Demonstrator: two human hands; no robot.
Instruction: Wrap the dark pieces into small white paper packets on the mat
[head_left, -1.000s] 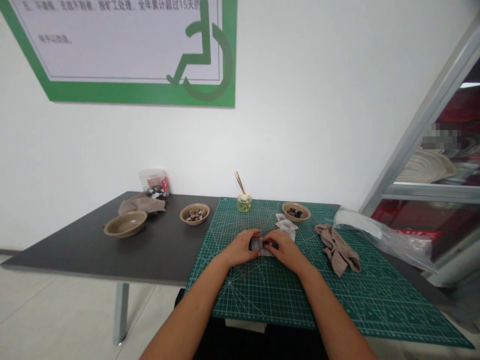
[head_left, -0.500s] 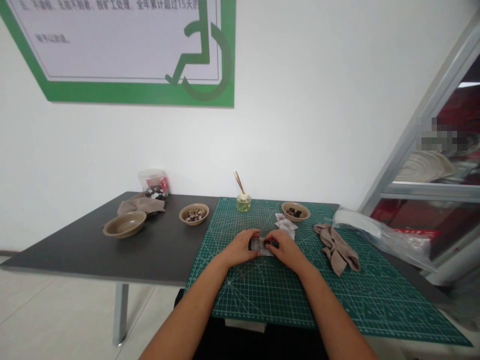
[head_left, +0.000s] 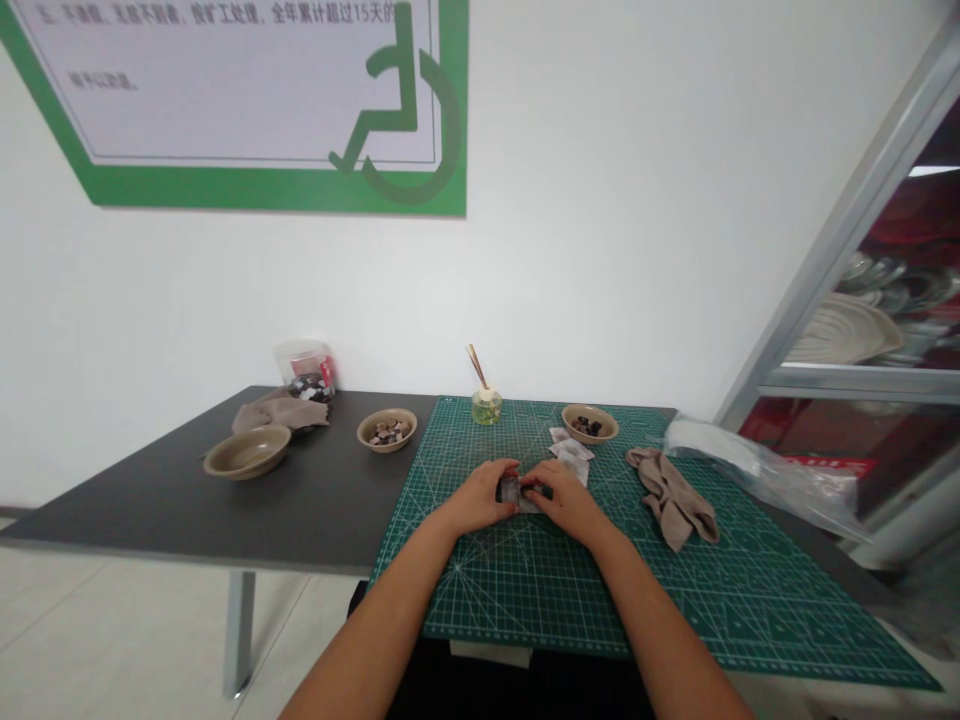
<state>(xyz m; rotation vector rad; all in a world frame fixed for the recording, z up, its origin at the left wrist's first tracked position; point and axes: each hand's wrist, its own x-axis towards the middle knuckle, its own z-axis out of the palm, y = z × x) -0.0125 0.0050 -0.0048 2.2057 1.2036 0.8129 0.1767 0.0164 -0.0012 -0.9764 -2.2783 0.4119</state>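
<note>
Close together over the green cutting mat (head_left: 525, 580), both my hands are at a small greyish patterned sheet (head_left: 511, 490), perhaps paper or a thin packet. My left hand (head_left: 478, 497) is curled with thumb and fingers on the sheet's left edges. My right hand (head_left: 566, 500) pinches at the sheet's right part; something small and dark shows under its fingers, too small to name. Just beyond my right hand lie several similar pale patterned pieces (head_left: 571, 452). Behind them stands a beige bowl (head_left: 591, 410) with small dark and brown pieces in it.
A second bowl (head_left: 386, 418) of brown pieces, another bowl (head_left: 247, 455), a cloth (head_left: 281, 410) and a clear tub (head_left: 306, 365) stand on the dark table (head_left: 322, 510). A reed diffuser (head_left: 486, 408) stands behind; a brown cloth (head_left: 675, 500) and plastic bag (head_left: 765, 475) lie right.
My right hand's fingertips have shifted slightly left over the sheet. My left hand keeps its place, and the objects on the table look unchanged.
</note>
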